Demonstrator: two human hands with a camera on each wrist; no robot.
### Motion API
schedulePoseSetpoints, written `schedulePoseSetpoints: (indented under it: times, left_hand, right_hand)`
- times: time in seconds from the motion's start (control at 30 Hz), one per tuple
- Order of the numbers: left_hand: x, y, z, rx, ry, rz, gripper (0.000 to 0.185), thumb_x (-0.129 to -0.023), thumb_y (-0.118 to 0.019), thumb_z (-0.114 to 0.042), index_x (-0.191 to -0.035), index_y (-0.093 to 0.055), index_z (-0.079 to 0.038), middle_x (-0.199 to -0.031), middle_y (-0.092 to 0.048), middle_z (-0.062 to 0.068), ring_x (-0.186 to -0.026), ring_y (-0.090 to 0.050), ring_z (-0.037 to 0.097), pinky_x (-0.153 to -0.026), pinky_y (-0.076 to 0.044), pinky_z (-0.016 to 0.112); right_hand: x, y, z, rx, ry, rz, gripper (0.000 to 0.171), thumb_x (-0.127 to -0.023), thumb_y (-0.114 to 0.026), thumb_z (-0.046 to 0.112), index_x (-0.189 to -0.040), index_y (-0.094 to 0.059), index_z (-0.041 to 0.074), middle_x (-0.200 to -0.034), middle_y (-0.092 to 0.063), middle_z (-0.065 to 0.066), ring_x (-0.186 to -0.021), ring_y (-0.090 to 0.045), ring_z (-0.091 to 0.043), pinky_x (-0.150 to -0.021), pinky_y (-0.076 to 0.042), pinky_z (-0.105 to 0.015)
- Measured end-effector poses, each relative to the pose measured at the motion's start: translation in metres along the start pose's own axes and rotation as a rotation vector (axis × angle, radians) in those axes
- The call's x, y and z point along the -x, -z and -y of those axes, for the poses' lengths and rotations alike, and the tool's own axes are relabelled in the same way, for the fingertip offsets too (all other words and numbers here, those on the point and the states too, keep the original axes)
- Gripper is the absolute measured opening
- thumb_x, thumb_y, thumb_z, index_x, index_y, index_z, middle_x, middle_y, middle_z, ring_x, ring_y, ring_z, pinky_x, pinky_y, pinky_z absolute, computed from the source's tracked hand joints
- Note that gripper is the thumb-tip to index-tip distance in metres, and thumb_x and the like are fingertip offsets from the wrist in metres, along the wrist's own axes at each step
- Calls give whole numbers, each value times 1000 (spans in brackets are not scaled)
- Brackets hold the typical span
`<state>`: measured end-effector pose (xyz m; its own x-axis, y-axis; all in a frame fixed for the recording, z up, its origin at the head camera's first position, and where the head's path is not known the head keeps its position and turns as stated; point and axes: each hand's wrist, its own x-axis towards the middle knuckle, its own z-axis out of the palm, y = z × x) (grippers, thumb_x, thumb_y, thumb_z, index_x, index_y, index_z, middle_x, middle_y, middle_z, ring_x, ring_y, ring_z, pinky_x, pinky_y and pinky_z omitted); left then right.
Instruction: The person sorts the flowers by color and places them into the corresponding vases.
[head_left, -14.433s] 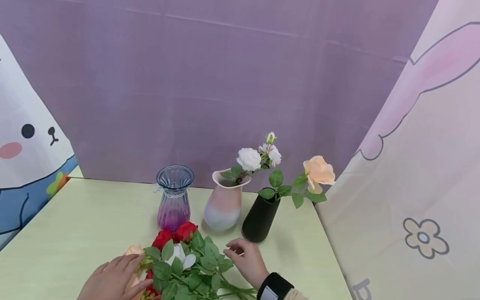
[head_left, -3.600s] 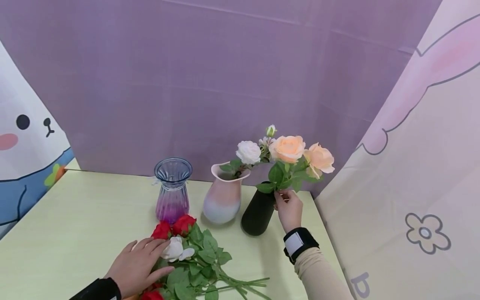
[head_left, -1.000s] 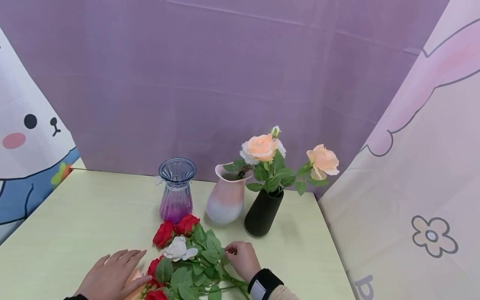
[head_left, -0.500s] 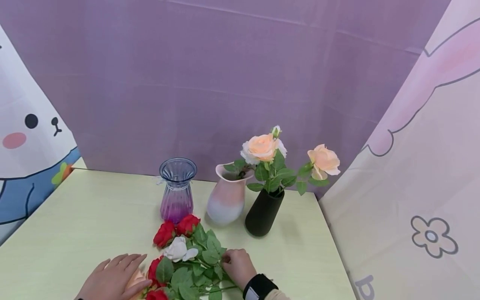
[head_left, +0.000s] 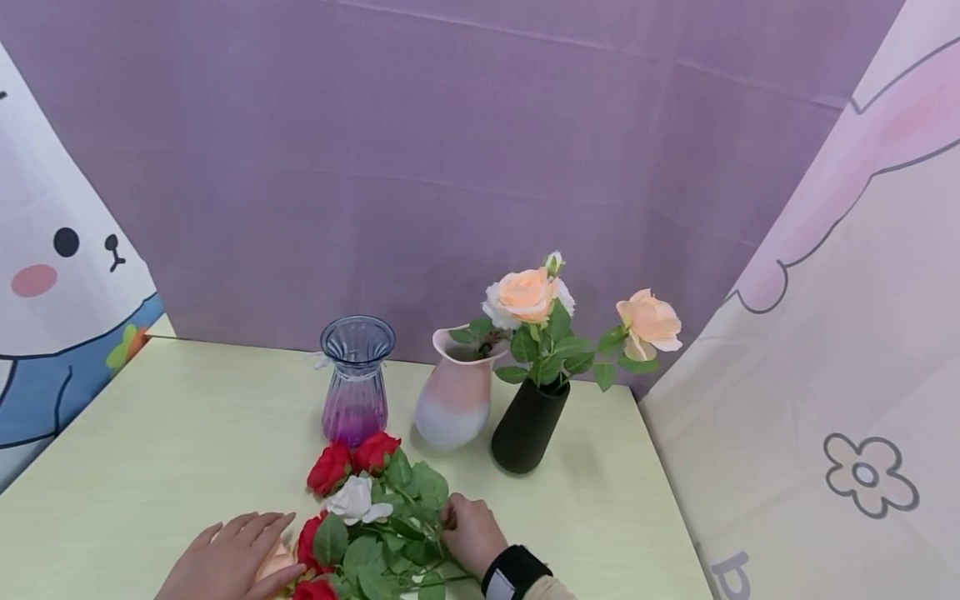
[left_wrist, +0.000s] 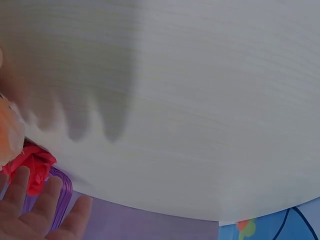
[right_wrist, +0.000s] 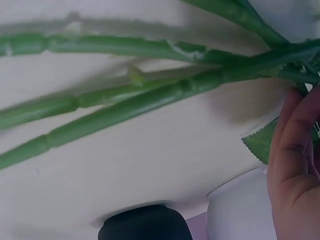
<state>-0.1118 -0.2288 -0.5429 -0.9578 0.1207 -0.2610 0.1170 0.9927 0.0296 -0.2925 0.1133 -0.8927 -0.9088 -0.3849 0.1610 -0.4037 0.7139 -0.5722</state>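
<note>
A bunch of loose flowers lies at the table's near edge: two red roses, a white rose and green stems. My right hand sits at the bunch's right side, its fingers curled round a stem among the leaves. Stretched flat, my left hand rests on a peach rose at the bunch's left; its fingers show straight. Behind stand a purple glass vase, a pink vase and a black vase that holds two peach roses.
The pale green table is bounded by a purple backdrop behind and a printed cloth wall on the right. White flowers in the pink vase are mostly hidden behind a peach rose. Bare tabletop stretches left of the vases.
My right hand has slid a little left and down into the bunch and curled its fingers on a stem; nearby leaves have lifted slightly. The left hand has barely moved.
</note>
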Motion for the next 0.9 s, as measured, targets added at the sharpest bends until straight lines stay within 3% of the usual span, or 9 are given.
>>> schedulePoseSetpoints:
  times: [0.1, 0.13, 0.2, 0.33, 0.47, 0.57, 0.7, 0.73, 0.9]
  left_hand:
    - [1, 1, 0, -1, 2, -1, 97, -81, -34, -88, -138, -57, -14, -129, -63, 8, -121, -56, 39, -99, -42, 68]
    - [1, 1, 0, 0, 3, -1, 97, -81, -34, -88, -138, -57, -14, -129, -63, 8, -121, -56, 39, -98, -42, 68]
    - [1, 2, 0, -1, 3, -1, 96, -81, -35, -88, -138, -57, -14, -129, -63, 7, -120, -56, 38, -98, -43, 68]
    - [2, 3, 0, 2, 4, 1, 96, -80, -35, -88, -138, -57, -14, -129, -63, 7, -120, -56, 38, -99, -43, 68]
    - [3, 3, -1, 2, 8, 2, 96, -80, -36, -88, -138, -57, -14, -129, -63, 7, -120, -56, 38, -99, -43, 68]
    - [4, 4, -1, 0, 10, 1, 96, -80, -37, -87, -138, -57, -13, -129, -64, 8, -120, -56, 38, -98, -43, 68]
    - [5, 6, -2, -3, 10, -2, 97, -79, -38, -88, -138, -57, -13, -128, -64, 8, -120, -56, 38, -98, -43, 68]
    - [5, 7, -2, -3, 10, -2, 96, -79, -39, -87, -138, -57, -13, -129, -64, 8, -120, -56, 38, -98, -43, 68]
    - [8, 12, -3, -4, 7, -2, 94, -79, -42, -86, -139, -57, -15, -130, -63, 7, -120, -55, 40, -99, -42, 69]
  right_hand:
    - [4, 38, 36, -34, -18, 40, 16, -83, -76, 16, -89, -62, 22, -80, -67, 8, -71, -61, -8, -61, -51, -31]
    - [0, 25, 20, -74, -30, 50, 18, -82, -77, 19, -87, -61, 26, -78, -65, 12, -69, -59, -6, -59, -50, -30]
    - [6, 79, 74, -135, -68, 77, 22, -78, -79, 18, -82, -59, 28, -72, -61, 15, -64, -55, -3, -53, -46, -28]
    - [12, 103, 101, -189, -67, 56, 20, -74, -76, 9, -79, -60, 19, -68, -63, 9, -59, -56, -7, -50, -44, -27]
    - [7, 91, 82, -289, 47, 15, 20, -80, -78, 20, -83, -58, 22, -67, -62, 13, -54, -56, -3, -43, -42, -27]
    - [2, 83, 71, -359, 10, 11, 25, -78, -82, 21, -84, -58, 21, -67, -63, 10, -53, -59, -5, -42, -45, -28]
    - [-3, 87, 72, -420, -120, 22, 29, -69, -83, 6, -86, -60, 14, -72, -66, 1, -58, -65, -12, -48, -53, -28]
    - [-5, 84, 66, -445, -108, 13, 30, -69, -83, 6, -87, -61, 15, -73, -66, 2, -58, -65, -11, -47, -53, -27]
    - [-35, 33, -5, -519, -133, 69, 40, -76, -86, 22, -110, -67, 28, -85, -71, -1, -69, -72, -19, -48, -56, -41]
